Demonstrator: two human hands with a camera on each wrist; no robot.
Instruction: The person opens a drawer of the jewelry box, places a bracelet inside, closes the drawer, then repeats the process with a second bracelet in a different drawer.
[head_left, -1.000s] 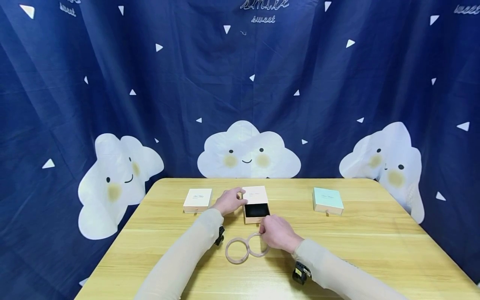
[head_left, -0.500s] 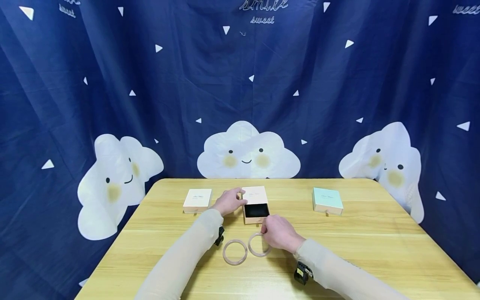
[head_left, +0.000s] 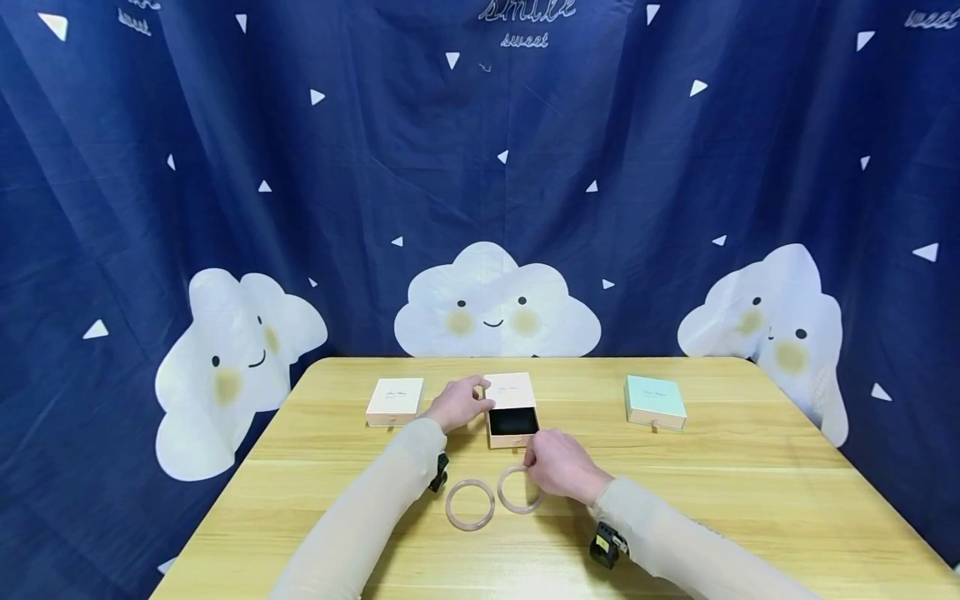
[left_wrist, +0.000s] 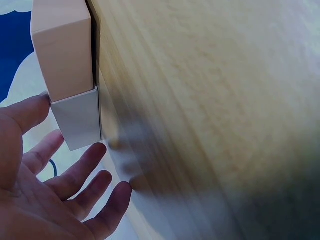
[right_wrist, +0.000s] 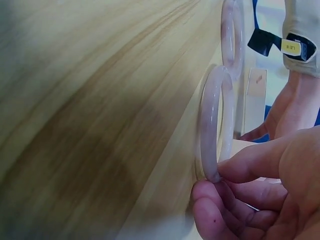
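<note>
My right hand (head_left: 564, 464) pinches the near rim of a pale pink bangle (right_wrist: 210, 117) between thumb and fingers, low over the table. A second, similar bangle (head_left: 470, 505) lies to its left, apart from it. My left hand (head_left: 457, 402) is at the left side of a pale pink drawer box (head_left: 510, 389). In the left wrist view, its thumb (left_wrist: 35, 110) touches the box's edge, while the other fingers are spread loosely near its end. The drawer (head_left: 513, 422) is pulled out towards me and shows a black inside.
A closed white box (head_left: 396, 401) stands on the wooden table (head_left: 720, 500), left of the pink one. A closed mint-green box (head_left: 656, 402) stands to the right. Behind the table hangs a dark blue curtain (head_left: 360, 167) printed with clouds.
The two bangles touched a second ago; now a gap separates them. My right hand with its bangle has shifted slightly to the right, and the left hand stays at the box.
</note>
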